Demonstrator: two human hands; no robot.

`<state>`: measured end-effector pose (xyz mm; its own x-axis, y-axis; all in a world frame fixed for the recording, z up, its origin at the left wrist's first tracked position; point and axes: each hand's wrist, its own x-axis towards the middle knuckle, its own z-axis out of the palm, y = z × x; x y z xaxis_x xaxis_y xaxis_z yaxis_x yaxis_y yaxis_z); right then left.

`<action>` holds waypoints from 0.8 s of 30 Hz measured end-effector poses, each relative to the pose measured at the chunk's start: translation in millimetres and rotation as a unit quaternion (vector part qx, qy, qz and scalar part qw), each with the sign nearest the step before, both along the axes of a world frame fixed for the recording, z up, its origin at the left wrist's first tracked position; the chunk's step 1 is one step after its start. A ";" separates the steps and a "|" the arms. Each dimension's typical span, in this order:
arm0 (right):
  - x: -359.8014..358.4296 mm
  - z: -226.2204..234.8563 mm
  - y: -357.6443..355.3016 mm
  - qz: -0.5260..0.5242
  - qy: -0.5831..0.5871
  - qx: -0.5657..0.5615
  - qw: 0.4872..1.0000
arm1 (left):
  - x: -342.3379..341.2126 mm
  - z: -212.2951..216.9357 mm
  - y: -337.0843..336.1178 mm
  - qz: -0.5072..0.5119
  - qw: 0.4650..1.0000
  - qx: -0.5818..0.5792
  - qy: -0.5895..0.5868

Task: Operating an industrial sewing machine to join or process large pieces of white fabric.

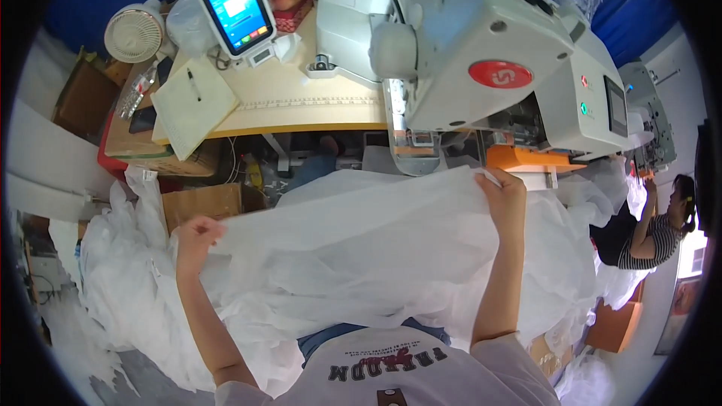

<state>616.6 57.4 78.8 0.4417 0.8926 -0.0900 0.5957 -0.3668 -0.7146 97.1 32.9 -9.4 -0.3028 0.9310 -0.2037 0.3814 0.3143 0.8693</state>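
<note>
A wide sheet of sheer white fabric (361,233) stretches between my two hands, its upper edge running nearly straight from one to the other. My left hand (197,239), slightly blurred, pinches the edge at the left end. At the right end, close below the sewing machine, my right hand (502,189) grips the same edge between thumb and fingers. The rest of the cloth drapes over my lap in soft folds. Just beyond it sits the sewing machine's narrow arm (416,158), apart from my hands.
A large white sewing machine (466,37) stands on the wooden table (316,109). To its left are a lit control screen (238,7), a notepad (194,101) with a pen and a small fan (135,34). White fabric heaps (124,256) lie at left. A co-worker (650,233) sits at far right.
</note>
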 end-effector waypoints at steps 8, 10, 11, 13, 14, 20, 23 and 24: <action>-13.6 12.3 -13.8 -0.078 0.438 0.191 0.875 | 6.2 25.3 48.7 0.096 0.942 0.035 -0.320; -18.2 14.0 -2.2 -0.051 0.002 0.225 0.973 | 18.8 34.1 39.9 0.018 0.983 0.098 -0.156; -19.9 13.8 4.2 -0.035 -0.221 0.226 0.948 | 24.5 38.9 37.8 -0.019 0.989 0.128 -0.071; -24.7 15.5 17.1 0.000 -0.244 0.240 0.939 | 31.4 54.2 31.4 -0.015 0.982 0.178 0.067; -26.3 15.5 23.3 0.033 -0.271 0.251 0.929 | 34.8 60.5 28.8 -0.014 0.955 0.220 0.201; 5.8 2.8 26.7 -0.003 -0.354 0.153 0.923 | 58.1 69.6 18.8 -0.036 0.936 0.184 0.298; 43.6 6.8 21.8 -0.085 -0.373 0.105 0.918 | 110.0 100.4 39.6 -0.078 0.949 0.175 0.250; 49.5 5.0 28.5 -0.076 -0.369 0.101 0.921 | 114.7 99.1 56.8 -0.096 0.953 0.160 0.238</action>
